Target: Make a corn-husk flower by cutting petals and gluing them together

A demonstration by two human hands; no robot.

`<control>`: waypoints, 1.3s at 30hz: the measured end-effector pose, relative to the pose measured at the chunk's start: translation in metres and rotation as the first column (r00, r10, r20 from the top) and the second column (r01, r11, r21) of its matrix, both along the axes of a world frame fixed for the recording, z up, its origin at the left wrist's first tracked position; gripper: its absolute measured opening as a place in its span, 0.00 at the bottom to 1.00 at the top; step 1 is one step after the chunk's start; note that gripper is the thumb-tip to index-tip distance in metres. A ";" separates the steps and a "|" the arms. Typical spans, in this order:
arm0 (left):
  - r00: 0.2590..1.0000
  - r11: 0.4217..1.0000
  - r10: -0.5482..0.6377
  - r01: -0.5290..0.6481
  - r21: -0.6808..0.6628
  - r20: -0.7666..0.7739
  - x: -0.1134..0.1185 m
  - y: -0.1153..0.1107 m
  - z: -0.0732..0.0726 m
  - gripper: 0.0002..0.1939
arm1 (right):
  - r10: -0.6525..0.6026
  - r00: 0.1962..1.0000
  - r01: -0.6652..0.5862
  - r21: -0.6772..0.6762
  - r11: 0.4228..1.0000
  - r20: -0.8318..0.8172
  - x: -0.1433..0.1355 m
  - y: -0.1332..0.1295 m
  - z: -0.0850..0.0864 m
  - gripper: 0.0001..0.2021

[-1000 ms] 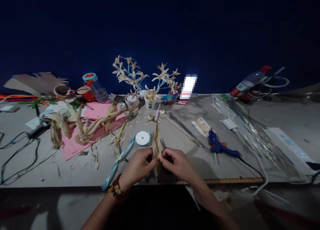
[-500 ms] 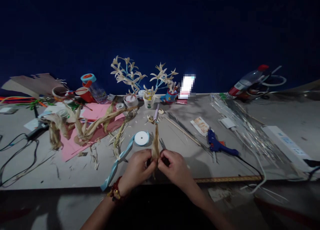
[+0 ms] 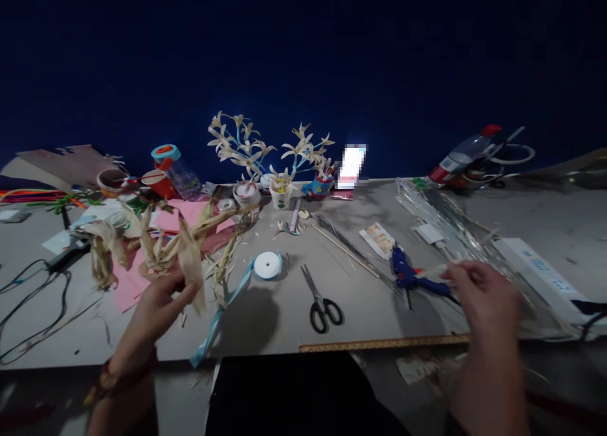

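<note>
My left hand (image 3: 164, 306) pinches a pale dried corn husk (image 3: 190, 262) that stands up from the fingers, at the left over the pink paper. Far to the right, my right hand (image 3: 481, 290) is closed on a thin pale husk strip (image 3: 434, 272), near the handle of the blue glue gun (image 3: 412, 276); that hand is slightly blurred. Between the hands lie black-handled scissors (image 3: 321, 303), blades pointing away, and a white spool (image 3: 268, 265) with light blue ribbon trailing toward the table's front edge. More husks (image 3: 156, 252) lie beyond my left hand.
Husk flowers (image 3: 241, 145) on blue stems stand in small pots at the back, beside a cup of pens (image 3: 323, 184). Thin wires (image 3: 351, 249) lie right of centre. A ruler (image 3: 384, 345) runs along the front edge. At right are a power strip (image 3: 545, 274) and a plastic bottle (image 3: 467, 152).
My hands have moved apart from the centre, the left one leftward with a husk, the right one far right with a strip. The scissors now show fully.
</note>
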State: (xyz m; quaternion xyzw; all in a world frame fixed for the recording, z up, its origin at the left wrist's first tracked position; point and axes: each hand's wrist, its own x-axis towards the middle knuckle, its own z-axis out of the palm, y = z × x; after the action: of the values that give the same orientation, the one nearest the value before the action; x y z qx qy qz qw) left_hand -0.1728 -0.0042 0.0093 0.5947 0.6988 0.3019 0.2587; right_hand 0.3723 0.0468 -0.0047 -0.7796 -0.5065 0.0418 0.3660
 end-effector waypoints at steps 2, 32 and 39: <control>0.984 0.994 -0.099 0.093 -0.050 -0.145 -0.006 0.024 -0.010 0.18 | 0.174 0.964 -0.182 -0.022 0.983 -0.201 -0.027 -0.005 -0.004 0.25; 0.819 0.975 -0.199 0.220 0.025 0.538 0.168 -0.007 -0.031 0.17 | 0.455 0.854 -0.424 -0.167 0.890 0.254 -0.099 0.004 -0.046 0.12; 0.734 0.961 -0.222 0.276 0.017 0.641 0.175 -0.005 -0.028 0.17 | 0.520 0.802 -0.454 -0.265 0.850 0.293 -0.101 0.040 -0.060 0.08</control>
State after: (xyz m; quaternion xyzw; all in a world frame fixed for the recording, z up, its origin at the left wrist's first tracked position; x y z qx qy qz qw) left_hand 0.0024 -0.0089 -0.0190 0.5342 0.4947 0.4203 0.5415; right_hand 0.2708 0.0873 -0.0651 -0.6470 -0.7416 0.0396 0.1727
